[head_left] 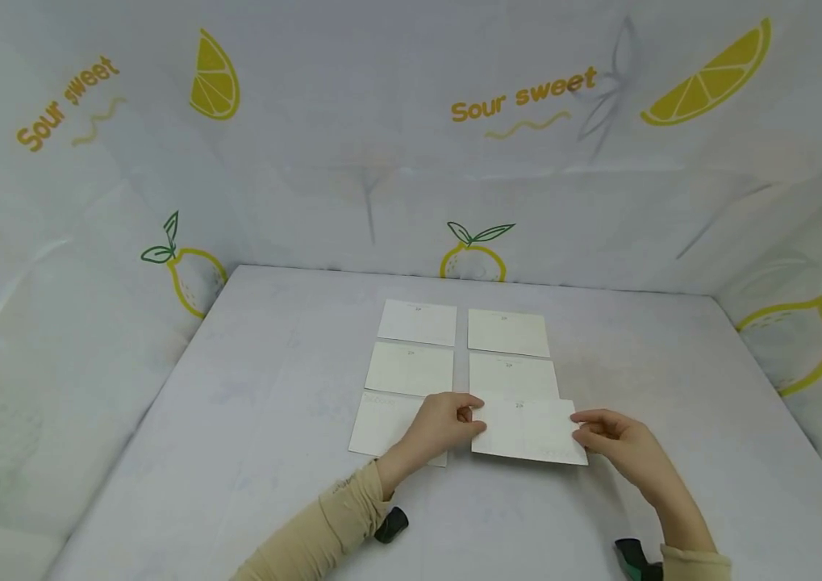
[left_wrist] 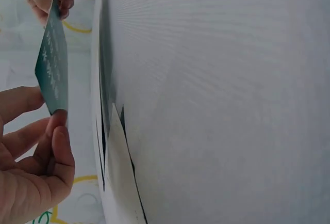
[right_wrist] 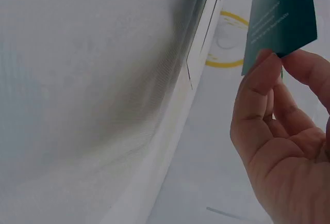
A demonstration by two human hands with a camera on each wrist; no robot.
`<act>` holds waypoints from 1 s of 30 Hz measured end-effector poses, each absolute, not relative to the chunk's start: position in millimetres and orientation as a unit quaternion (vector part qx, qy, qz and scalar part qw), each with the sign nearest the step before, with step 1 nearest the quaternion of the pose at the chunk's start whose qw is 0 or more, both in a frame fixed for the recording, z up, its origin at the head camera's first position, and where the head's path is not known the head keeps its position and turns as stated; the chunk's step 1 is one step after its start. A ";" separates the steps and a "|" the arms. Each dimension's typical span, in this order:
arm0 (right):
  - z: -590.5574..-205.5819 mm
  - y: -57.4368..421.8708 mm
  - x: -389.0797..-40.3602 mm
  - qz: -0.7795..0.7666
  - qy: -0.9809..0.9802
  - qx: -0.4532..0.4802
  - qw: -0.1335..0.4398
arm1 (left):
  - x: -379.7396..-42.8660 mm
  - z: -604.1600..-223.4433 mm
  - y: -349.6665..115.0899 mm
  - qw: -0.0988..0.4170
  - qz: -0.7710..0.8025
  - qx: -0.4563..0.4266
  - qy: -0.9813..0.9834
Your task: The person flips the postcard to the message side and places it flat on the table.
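Note:
A white card (head_left: 527,432) is held up between both hands at the near end of the right column. Its underside (left_wrist: 54,64) is teal with pale lettering in the left wrist view. The left hand (head_left: 447,420) pinches its left edge between thumb and fingers. On the opposite edge, the right hand (head_left: 621,444) pinches it the same way; the right wrist view shows thumb and finger at a corner of the teal side (right_wrist: 283,17). Beneath the left hand and wrist, a card (head_left: 385,424) in the left column is partly covered.
Two more cards lie in the left column, a far card (head_left: 418,323) and a middle card (head_left: 409,369). The right column has a far card (head_left: 508,333) and a middle card (head_left: 512,375). A lemon-print cloth (head_left: 352,145) hangs behind the white table (head_left: 258,387).

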State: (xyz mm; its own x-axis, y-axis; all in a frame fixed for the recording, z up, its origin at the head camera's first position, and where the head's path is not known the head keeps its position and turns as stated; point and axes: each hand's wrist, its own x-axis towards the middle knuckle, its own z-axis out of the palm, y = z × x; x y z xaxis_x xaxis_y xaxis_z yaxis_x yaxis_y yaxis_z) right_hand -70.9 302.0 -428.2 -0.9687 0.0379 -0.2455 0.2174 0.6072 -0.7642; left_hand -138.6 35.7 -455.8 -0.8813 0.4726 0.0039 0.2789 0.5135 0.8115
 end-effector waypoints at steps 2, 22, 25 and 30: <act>-430.6 299.7 -72.2 -0.408 0.904 0.058 0.114 | -136.0 -456.3 36.4 0.115 0.385 0.242 0.883; -442.9 279.6 -81.5 -0.286 0.947 0.022 0.148 | -126.9 -457.1 46.0 0.042 0.130 0.334 0.933; -444.0 277.4 -81.0 -0.269 0.951 0.020 0.150 | -125.4 -460.2 48.6 0.023 0.104 0.339 0.935; -446.0 276.9 -78.2 -0.251 0.955 0.001 0.158 | -120.3 -464.1 50.2 -0.014 0.066 0.354 0.933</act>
State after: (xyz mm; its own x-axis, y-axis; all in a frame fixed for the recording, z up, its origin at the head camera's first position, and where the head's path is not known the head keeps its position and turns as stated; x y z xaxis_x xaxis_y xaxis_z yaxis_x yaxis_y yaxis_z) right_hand -78.2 276.9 -446.0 -0.9498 -0.0785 -0.3028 0.0806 0.8739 -0.4794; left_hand -120.3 50.2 -464.1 -0.7495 0.6580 0.0728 0.6617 0.7413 0.1129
